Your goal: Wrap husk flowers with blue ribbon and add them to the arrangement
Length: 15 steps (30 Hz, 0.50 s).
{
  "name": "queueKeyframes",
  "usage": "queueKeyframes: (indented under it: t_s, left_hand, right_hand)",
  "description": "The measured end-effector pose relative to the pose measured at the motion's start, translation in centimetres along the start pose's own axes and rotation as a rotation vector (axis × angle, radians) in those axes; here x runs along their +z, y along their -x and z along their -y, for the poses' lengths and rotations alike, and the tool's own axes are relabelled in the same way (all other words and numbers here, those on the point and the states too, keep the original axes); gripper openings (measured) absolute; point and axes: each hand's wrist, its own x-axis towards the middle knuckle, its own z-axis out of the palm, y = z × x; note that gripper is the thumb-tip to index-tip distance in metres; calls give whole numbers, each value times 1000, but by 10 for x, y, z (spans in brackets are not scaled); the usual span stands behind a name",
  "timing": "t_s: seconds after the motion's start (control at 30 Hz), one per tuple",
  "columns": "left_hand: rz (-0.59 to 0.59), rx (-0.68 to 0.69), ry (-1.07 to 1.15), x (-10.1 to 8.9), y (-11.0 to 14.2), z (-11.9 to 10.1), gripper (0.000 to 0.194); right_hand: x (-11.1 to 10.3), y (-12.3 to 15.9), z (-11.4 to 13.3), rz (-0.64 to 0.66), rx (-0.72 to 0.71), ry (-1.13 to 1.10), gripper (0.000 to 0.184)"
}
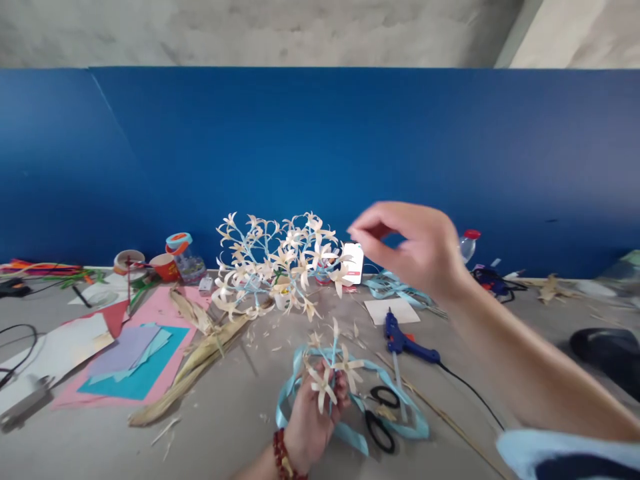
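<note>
My left hand (313, 423), with a red bead bracelet at the wrist, is closed round a small sprig of cream flowers (324, 387) on a light blue stem. The blooms stand above its fingers. My right hand (413, 243) is raised, blurred, with thumb and forefinger brought together; anything between them is too small to make out. Behind it stands a lit phone (353, 263). Light blue ribbon (415, 425) loops around my left hand on the table. Black-handled scissors (381, 430) lie just right of that hand. Farther right rests a blue glue gun (406, 343).
A large bunch of cream flowers (285, 257) stands at the back middle. Dried husks (200, 360) and coloured paper sheets (163, 360) lie left. The glue gun's cord (470, 387) runs right. A blue panel (320, 147) borders the table's back.
</note>
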Motion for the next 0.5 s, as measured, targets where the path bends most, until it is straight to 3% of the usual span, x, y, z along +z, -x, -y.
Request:
queueKeyframes:
  t_s: [0.07,0.13,0.3,0.4,0.5]
  left_hand:
    - [-5,10,-21,-3,-1,-1,8]
    - [9,30,-34,-4,-2,-2,9]
    - [-48,44,-111,0,-2,-3,20]
    - [-125,61,-196,3,-3,2,26]
    - [-149,77,-234,5,-4,7,29]
  right_hand:
    - [-9,46,0,-58,132,-66,12]
    - [-6,95,-2,-24,306,-152,9]
    - [36,202,-4,-20,842,-419,16]
    - [59,231,-1,35,1023,-655,25]
    - [74,234,-1,90,1079,-782,28]
